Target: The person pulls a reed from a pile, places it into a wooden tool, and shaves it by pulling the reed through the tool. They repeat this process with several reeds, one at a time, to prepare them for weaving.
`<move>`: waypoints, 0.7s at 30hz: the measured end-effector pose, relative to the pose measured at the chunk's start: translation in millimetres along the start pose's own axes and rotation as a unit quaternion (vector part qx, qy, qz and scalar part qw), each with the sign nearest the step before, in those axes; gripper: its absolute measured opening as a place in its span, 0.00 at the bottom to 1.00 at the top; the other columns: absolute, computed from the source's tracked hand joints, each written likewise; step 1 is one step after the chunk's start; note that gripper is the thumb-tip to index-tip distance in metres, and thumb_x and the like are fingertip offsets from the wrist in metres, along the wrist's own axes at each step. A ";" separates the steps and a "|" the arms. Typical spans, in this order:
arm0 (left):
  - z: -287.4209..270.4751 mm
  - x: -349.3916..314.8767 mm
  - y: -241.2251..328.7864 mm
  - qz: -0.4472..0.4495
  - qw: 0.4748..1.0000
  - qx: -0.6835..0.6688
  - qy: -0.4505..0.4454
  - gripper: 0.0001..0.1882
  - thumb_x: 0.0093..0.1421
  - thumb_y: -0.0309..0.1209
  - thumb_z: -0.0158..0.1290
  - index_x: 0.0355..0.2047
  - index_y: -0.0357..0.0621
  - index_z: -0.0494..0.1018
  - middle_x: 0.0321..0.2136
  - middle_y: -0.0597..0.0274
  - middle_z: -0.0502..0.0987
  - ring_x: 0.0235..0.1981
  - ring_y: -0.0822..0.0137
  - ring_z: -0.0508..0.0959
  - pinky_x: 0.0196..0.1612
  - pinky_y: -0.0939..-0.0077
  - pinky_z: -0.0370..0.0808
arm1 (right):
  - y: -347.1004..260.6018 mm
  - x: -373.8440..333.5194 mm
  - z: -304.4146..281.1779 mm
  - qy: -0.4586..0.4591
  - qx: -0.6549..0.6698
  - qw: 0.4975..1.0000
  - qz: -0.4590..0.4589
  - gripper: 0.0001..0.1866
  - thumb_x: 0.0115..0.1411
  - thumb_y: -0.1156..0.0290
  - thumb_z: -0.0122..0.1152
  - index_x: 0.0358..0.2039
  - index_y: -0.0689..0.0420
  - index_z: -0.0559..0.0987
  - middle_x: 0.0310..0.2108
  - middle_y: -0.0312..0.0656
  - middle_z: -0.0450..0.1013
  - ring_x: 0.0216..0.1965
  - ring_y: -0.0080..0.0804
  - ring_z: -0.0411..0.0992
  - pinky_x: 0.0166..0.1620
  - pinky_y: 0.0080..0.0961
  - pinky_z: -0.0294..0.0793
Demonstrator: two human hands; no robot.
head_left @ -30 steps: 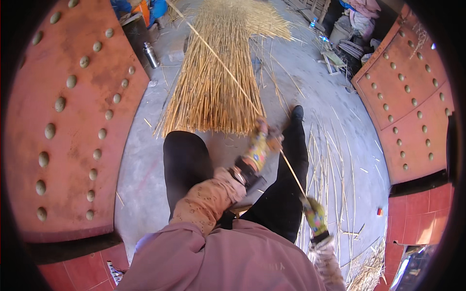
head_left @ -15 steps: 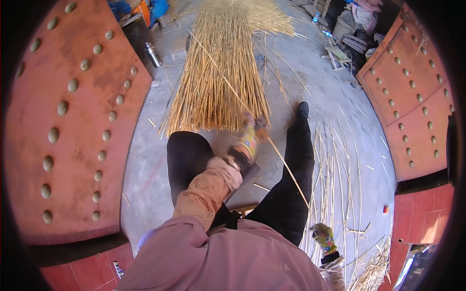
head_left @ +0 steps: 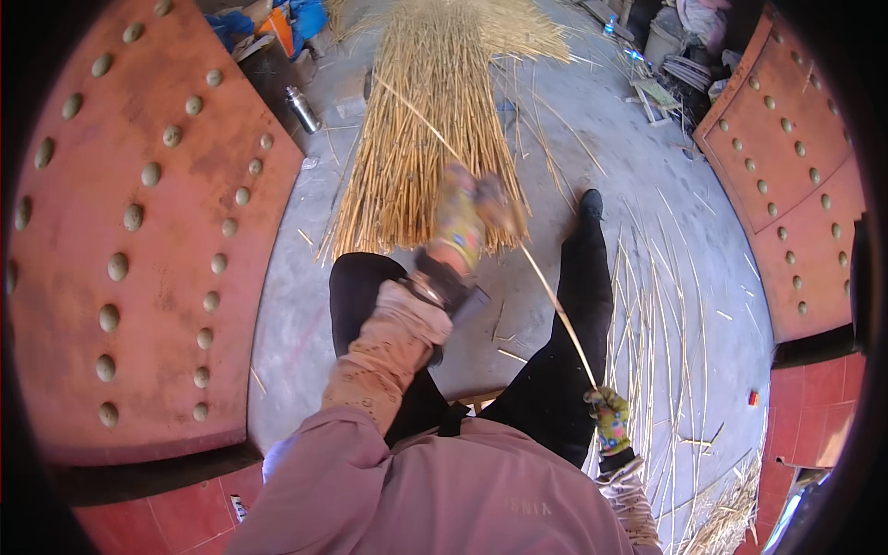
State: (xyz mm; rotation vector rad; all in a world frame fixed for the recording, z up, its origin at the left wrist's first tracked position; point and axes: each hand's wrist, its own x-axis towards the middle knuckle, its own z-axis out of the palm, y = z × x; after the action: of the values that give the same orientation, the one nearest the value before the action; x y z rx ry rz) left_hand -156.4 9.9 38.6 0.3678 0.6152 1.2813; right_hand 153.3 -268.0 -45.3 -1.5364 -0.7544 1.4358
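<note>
On concrete floor, both gloved hands gripping one reed stalk, left hand, right hand, reed bundle ahead

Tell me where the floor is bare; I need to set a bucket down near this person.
Bare concrete lies between the left studded door and the left leg. Ahead is the reed bundle; loose stalks litter the floor right of the right leg.
</note>
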 end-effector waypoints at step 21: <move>5.1 -41.1 75.8 0.151 0.986 -0.062 0.028 0.20 0.54 0.49 0.46 0.34 0.44 0.66 0.29 0.63 0.68 0.26 0.69 0.68 0.32 0.78 0.68 | -72.0 190.7 13.8 0.025 -0.137 0.983 -0.119 0.21 0.53 0.69 0.49 0.48 0.63 0.64 0.38 0.49 0.69 0.36 0.33 0.70 0.39 0.20 0.68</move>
State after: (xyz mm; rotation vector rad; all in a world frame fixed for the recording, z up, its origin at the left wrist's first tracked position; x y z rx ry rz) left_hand -218.5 -9.5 95.4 0.3317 0.5365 1.6164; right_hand 177.6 -66.2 -65.8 -1.6184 -1.1022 1.1490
